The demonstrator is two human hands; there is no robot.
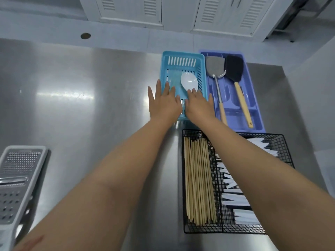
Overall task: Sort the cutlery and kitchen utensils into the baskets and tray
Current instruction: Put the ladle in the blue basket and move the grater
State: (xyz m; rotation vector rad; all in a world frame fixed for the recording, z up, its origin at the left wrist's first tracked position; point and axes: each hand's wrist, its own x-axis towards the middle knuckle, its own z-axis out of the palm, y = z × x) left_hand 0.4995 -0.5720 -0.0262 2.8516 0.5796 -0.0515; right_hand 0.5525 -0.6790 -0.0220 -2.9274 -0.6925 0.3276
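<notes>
Big steel counter (pixel 81 91) fills the room in front of us, and nearly all of it is bare now, which tells me this sort is well along. Down at the near right sits the black wire basket (pixel 284 142), two sections: wooden chopsticks (pixel 199 180) packed lengthwise in the left one, white plastic pieces (pixel 235 198) stacked in the right one, too blurred for me to call forks or knives. Behind it, the purple tray (pixel 257 113) holds a metal spatula (pixel 214 69) and a black spatula (pixel 233 69), side by side, wooden handles pointing back toward the person. Just left of the tray, touching it, the blue basket (pixel 174 58), and a white rice spoon (pixel 189 82) lies inside, bowl up. Both arms are stretched out over that basket: the left hand (pixel 164 104) is flat and open, fingers spread across the basket's left rim, gripping nothing; the right hand (pixel 198 104) lies palm down over the spoon's handle end, fingertips on the spoon, fingers looking loose, though I can't tell if anything is pinched underneath. One thing left out, I'd say: the grater (pixel 20 180) at the near left edge, well apart from every container, untouched.
</notes>
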